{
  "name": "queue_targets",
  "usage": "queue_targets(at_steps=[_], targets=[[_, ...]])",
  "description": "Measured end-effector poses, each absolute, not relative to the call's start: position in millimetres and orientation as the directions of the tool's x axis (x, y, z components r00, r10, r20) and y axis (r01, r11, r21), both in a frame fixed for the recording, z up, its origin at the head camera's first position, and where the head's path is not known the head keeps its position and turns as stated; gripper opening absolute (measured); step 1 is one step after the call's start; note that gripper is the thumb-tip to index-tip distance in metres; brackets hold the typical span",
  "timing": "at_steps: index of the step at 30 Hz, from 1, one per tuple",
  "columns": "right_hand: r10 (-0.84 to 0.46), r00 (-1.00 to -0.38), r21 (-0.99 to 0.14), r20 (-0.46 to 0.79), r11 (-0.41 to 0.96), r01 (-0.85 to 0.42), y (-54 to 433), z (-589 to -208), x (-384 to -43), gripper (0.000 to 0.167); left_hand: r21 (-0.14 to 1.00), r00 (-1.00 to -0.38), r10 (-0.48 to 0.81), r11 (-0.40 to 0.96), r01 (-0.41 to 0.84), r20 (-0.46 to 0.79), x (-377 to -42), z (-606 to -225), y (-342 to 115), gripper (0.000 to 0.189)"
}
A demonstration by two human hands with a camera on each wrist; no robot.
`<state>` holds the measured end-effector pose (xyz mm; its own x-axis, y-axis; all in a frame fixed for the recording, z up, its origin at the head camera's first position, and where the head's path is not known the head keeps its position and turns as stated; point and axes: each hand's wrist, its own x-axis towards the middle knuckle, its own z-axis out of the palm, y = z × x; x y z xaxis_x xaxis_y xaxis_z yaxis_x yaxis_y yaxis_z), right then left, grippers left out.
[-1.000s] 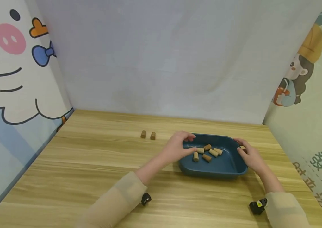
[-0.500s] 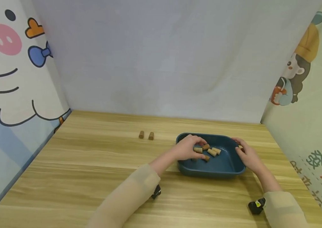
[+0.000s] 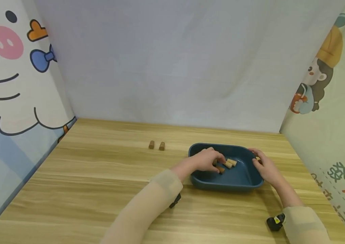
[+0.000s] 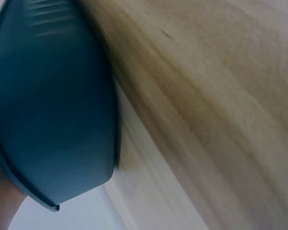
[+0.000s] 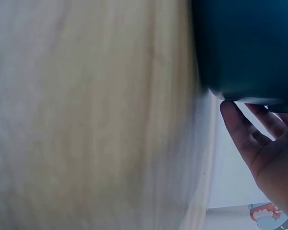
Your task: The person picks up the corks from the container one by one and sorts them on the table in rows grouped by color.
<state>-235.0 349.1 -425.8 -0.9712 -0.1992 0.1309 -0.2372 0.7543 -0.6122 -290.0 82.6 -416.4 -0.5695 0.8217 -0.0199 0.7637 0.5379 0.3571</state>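
Observation:
A dark blue rectangular basin [image 3: 227, 185] stands on the wooden table, with several small cork stoppers inside. My left hand [image 3: 204, 160] reaches over its left side, fingers bent downward and thumb apart from the fingertips. Close to that thumb lies a brown cork stopper [image 3: 221, 169]; two pale cork stoppers [image 3: 229, 163] lie just right of the fingers. The hand covers the other stoppers. At the basin's right end my right hand [image 3: 267, 168] holds the rim. In the right wrist view its fingers touch the basin's outer side [image 5: 249, 52]; the left wrist view shows only the outside wall [image 4: 53, 110].
Two brown cork stoppers [image 3: 156, 145] stand on the table left of the basin. A pale curtain [image 3: 172, 67] hangs behind the table [image 3: 84, 183], and printed cloths flank both sides. A small black device [image 3: 275, 222] sits at the right sleeve.
My left hand has moved right from the basin's left rim to above the stoppers, and now hides several of them. The right hand has stayed at the right end.

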Motion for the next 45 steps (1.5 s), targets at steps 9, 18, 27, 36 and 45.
queue_targets(at_steps=[9, 18, 27, 36, 45], targets=[[-0.195, -0.973, -0.627, 0.122, 0.745, -0.228, 346.8, -425.0, -232.4, 0.042, 0.268, -0.587, 0.809, 0.574, 0.773, -0.04, -288.4, -420.1, 86.5, 0.031], [-0.197, -0.971, -0.624, 0.136, 0.744, -0.238, 348.4, -424.9, -233.9, 0.042, 0.181, -0.598, 0.801, 0.591, 0.786, -0.022, -289.9, -425.5, 92.1, 0.031], [-0.201, -0.97, -0.617, 0.138, 0.749, -0.243, 348.1, -425.3, -235.3, 0.042, 0.198, -0.585, 0.811, 0.575, 0.794, -0.012, -290.1, -423.7, 91.0, 0.03], [-0.199, -0.971, -0.616, 0.13, 0.752, -0.237, 348.2, -426.0, -235.7, 0.042, 0.452, -0.552, 0.832, 0.474, 0.756, 0.05, -292.9, -424.0, 87.9, 0.031], [-0.199, -0.97, -0.621, 0.137, 0.746, -0.24, 349.4, -426.9, -236.0, 0.042, 0.548, -0.543, 0.836, 0.421, 0.723, 0.074, -289.9, -419.5, 79.3, 0.033]])
